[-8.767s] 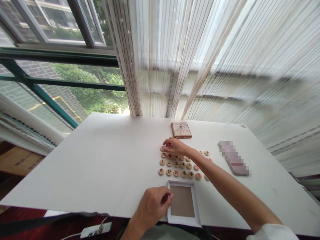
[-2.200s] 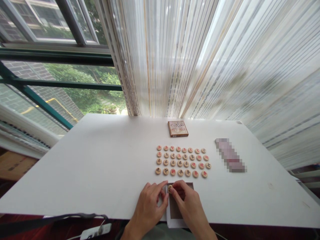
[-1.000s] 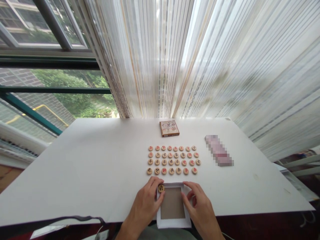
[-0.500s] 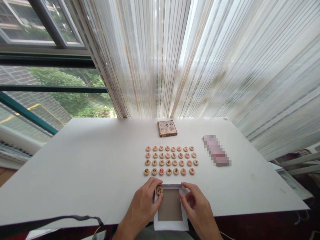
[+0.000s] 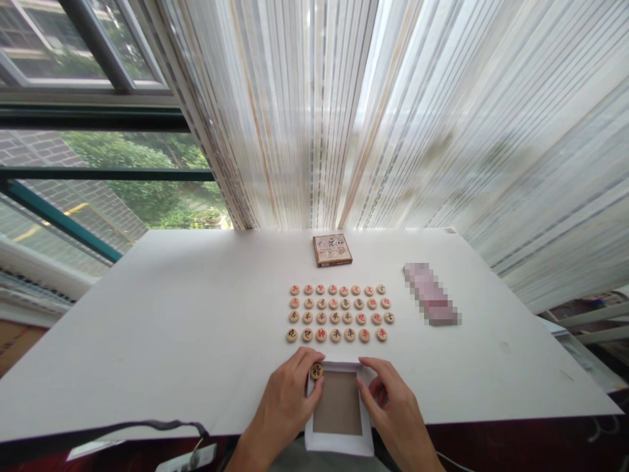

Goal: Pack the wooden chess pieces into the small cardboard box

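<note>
A shallow white box point(image 5: 340, 444) with a grey-brown bottom lies at the table's front edge, partly over it. At its far left corner is a round wooden Chinese chess piece point(image 5: 317, 371) with a black character, between the index finger and thumb of my left hand point(image 5: 286, 393). That hand also rests along the box's left side. My right hand point(image 5: 393, 396) pinches the far right corner of the box, its index finger on the rim and thumb inside. Just beyond the box, several rows of chess pieces point(image 5: 335, 318) with red or black characters lie face up.
A flat printed box point(image 5: 333, 250) sits at the back of the white table point(image 5: 196, 328). To the right lies a blurred pinkish object point(image 5: 431, 295). A black strap point(image 5: 147, 425) crosses the front left edge, near a white power strip point(image 5: 189, 457). Striped curtains point(image 5: 314, 118) hang behind.
The view has shifted slightly, so the table things appear a little to the right. Both hands keep their places at the box, and the chess piece stays at its corner.
</note>
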{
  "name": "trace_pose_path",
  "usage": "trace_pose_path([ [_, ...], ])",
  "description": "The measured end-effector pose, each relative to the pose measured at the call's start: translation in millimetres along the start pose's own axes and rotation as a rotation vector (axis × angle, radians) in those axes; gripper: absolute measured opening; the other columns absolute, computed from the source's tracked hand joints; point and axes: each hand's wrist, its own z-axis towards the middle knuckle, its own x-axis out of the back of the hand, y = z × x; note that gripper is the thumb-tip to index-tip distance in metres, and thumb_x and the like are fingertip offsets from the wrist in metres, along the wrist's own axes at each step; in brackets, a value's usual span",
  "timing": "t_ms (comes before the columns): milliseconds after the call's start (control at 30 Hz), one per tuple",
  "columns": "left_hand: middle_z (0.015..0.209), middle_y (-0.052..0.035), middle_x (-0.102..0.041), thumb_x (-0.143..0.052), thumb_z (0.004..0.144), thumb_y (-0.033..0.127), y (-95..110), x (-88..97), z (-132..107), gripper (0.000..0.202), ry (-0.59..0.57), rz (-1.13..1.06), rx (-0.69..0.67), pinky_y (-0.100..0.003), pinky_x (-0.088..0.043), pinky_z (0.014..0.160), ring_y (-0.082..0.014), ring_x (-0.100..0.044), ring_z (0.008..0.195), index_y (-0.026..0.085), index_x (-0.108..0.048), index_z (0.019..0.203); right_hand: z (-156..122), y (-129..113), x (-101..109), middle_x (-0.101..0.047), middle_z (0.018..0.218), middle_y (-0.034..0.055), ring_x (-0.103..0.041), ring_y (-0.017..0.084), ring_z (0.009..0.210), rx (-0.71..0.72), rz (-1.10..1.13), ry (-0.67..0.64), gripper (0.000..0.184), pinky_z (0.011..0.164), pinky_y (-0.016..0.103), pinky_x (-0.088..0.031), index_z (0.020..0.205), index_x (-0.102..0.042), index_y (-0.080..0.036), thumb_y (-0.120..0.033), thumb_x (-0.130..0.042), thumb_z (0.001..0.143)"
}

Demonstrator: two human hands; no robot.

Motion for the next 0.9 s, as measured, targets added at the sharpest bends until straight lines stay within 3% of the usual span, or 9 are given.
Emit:
trace_pose_path([
  [333,0.116,-0.0045,-0.067,-0.062,0.086,0.014,1.4,0.5,1.5,0.038,-0.013,0.018,0.004,-0.035,-0.056,0.093,-0.0226,-0.068,0.104,0.026,-0.060,0.122,5.8,1.8,-2.5,-0.069,0.099,0.0067,-0.063,0.015,0.061,0.006,0.006,0.014,0.024,0.062,0.028,-0.058,0.120,-0.064,-0.022,-0.031,-0.056,0.099],
  [900,0.110,-0.0038,-0.070,-0.056,0.085,0.009,0.6,0.9,2.4,0.036,0.009,0.053,-0.018,-0.031,-0.058,0.084,-0.0205,-0.071,0.094,0.026,-0.062,0.116,8.5,4.7,-2.4,-0.069,0.100,0.0059,-0.064,0.014,0.060,0.023,0.030,0.045,0.022,0.061,0.027,-0.058,0.117,-0.066,-0.024,-0.033,-0.058,0.098],
])
